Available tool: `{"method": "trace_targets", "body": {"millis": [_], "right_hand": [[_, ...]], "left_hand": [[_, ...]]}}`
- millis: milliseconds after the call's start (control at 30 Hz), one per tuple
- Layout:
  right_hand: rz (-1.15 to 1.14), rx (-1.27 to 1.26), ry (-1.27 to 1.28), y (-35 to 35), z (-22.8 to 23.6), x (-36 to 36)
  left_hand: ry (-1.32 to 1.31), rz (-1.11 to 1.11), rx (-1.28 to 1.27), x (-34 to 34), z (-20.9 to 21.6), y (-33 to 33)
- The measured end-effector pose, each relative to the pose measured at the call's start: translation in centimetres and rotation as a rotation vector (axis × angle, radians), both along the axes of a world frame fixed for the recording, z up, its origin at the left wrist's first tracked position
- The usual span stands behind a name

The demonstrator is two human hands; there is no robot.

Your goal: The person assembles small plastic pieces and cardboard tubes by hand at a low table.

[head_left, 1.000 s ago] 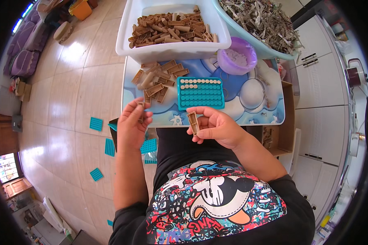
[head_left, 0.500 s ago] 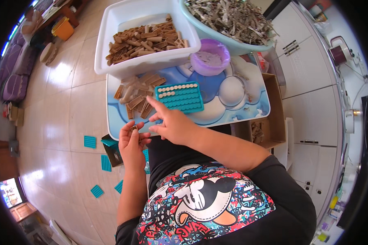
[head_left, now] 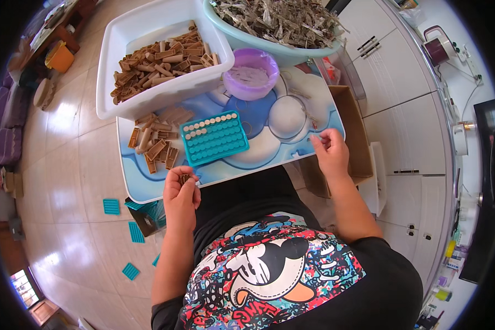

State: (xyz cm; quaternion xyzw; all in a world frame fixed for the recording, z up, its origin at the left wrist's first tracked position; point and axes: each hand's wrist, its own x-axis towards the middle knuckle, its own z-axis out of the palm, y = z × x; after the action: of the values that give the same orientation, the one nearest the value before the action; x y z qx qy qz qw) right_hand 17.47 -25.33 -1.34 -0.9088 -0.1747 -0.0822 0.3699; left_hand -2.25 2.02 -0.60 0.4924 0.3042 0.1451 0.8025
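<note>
My left hand (head_left: 180, 195) is at the table's front edge, its fingers closed round a small brown trough-shaped piece (head_left: 185, 179) that they partly cover. At the right side of the table my right hand (head_left: 332, 154) pinches thumb and fingers together; whatever may be between them is too small to make out. A teal tray (head_left: 217, 144) with rows of round hollows lies between my hands. White round pieces (head_left: 209, 124) fill its far row and part of the second. Loose brown trough-shaped and rounded pieces (head_left: 157, 148) lie left of the tray.
Behind stand a white bin (head_left: 165, 93) of brown pieces, a purple-lined bowl (head_left: 251, 88) of pale powder and a light green basin (head_left: 247, 39) of dry, flaky material. A cardboard box (head_left: 349, 118) is to the right. Teal trays (head_left: 136, 232) lie on the floor at left.
My right hand has moved from beside the loose brown pieces to the table's right side, its fingers now pinched. My left hand still holds the brown piece. The view has shifted.
</note>
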Motion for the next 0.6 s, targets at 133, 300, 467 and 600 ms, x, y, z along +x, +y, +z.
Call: {"method": "trace_targets", "body": {"millis": [133, 300, 467, 600], "right_hand": [[-0.152, -0.441, 0.103, -1.0, -0.3, 0.7], [-0.136, -0.209, 0.206, -0.4, -0.6, 2.0], [-0.070, -0.134, 0.165, -1.7, -2.0, 4.0], [-0.029, -0.170, 0.104, -0.2, -1.3, 3.6]], "left_hand": [[0.008, -0.067, 0.012, 1.8, 0.9, -1.1], [0.025, -0.196, 0.013, 2.8, 1.6, -2.4], [0.036, -0.206, -0.013, 2.6, 0.5, -3.4], [0.046, -0.217, -0.041, 2.4, -0.3, -3.9]]}}
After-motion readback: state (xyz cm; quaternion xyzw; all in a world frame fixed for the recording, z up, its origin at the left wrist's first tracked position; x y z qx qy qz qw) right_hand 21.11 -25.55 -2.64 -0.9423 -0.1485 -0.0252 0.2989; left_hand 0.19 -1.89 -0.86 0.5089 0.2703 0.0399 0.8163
